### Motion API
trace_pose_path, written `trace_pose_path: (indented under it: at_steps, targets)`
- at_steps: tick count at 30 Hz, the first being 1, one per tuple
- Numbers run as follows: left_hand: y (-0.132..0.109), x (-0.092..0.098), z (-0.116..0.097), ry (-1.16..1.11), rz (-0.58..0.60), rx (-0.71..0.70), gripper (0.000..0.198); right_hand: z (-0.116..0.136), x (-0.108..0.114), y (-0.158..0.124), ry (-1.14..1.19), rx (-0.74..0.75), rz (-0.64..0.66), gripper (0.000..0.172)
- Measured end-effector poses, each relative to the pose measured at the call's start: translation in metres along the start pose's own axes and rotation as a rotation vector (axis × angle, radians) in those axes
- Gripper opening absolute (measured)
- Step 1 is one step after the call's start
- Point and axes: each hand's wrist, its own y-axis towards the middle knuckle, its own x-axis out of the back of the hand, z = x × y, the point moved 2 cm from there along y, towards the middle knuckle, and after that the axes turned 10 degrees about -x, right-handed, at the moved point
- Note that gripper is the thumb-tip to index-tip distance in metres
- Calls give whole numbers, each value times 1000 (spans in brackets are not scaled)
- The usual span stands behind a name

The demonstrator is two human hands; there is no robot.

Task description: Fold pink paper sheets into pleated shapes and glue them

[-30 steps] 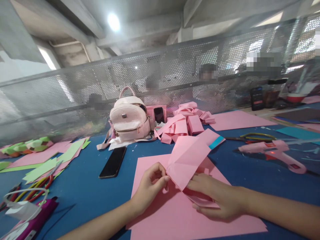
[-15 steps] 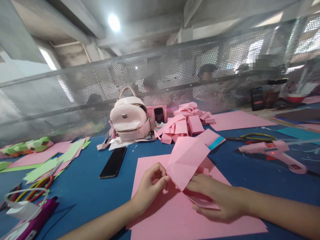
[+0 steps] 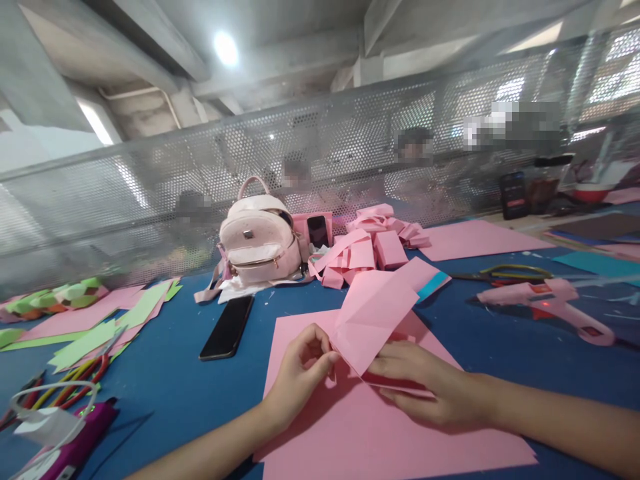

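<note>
A folded piece of pink paper stands between my hands, its broad flap tilted up. My left hand pinches its left corner between thumb and fingers. On the other side, my right hand grips the lower folds, thumb beneath and fingers partly hidden behind the paper. Under both hands lie large pink sheets, stacked slightly askew on the blue table.
Behind are a pink backpack, a black phone and a heap of folded pink pieces. A pink glue gun and scissors lie right. Green sheets, more scissors and a purple power strip lie left.
My right hand has shifted slightly left and its fingers have drawn closer together on the folded paper's lower part. My left hand keeps its pinch.
</note>
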Motion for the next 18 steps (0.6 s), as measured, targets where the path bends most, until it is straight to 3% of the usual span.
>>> trace_pose_path:
  at_steps: [4,7,9,13,18]
  targets:
    - [1,1,-4,69,-89,-39,28,-4,0,1,-2,85,-109,42]
    - [0,6,-7,285,-230,-176,25,-8,0,1,13,140,-228,37]
    - [-1,9,-9,411,-261,-271,25,-11,0,1,26,131,-263,33]
    - [-5,10,-12,584,-180,-435,38,-13,1,1,42,96,-289,27]
    - [-8,7,-20,791,-43,-564,27,-16,2,1,94,153,-274,25]
